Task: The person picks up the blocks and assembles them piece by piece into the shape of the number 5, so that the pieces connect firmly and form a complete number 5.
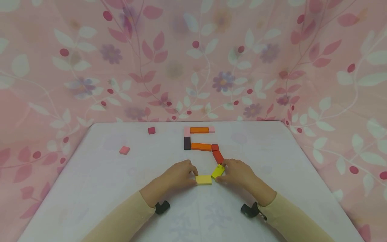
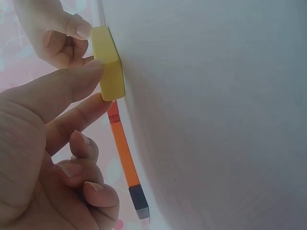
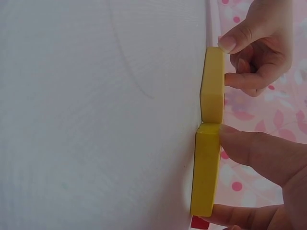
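Note:
My left hand (image 1: 180, 174) pinches the left end of a pale yellow block (image 1: 204, 180) lying flat on the table, between thumb and forefinger. To its right, a bright yellow block (image 1: 217, 172) lies slanted, its lower end close against the pale one. Thumb and forefinger of my right hand (image 1: 240, 174) grip this bright block at its two ends, as the right wrist view shows. Above it, a long red block (image 1: 218, 157) runs up to a small red block (image 1: 215, 147). From there an orange block (image 1: 201, 146) leads left to a black block (image 1: 187, 143).
Above the black block stand a pale pink block (image 1: 187, 131), another orange block (image 1: 199, 130) and a small pink block (image 1: 212, 129). Apart on the left lie a dark pink block (image 1: 151, 130) and a light pink block (image 1: 124, 150). A flowered cloth (image 1: 193, 67) hangs behind the table (image 1: 90, 188).

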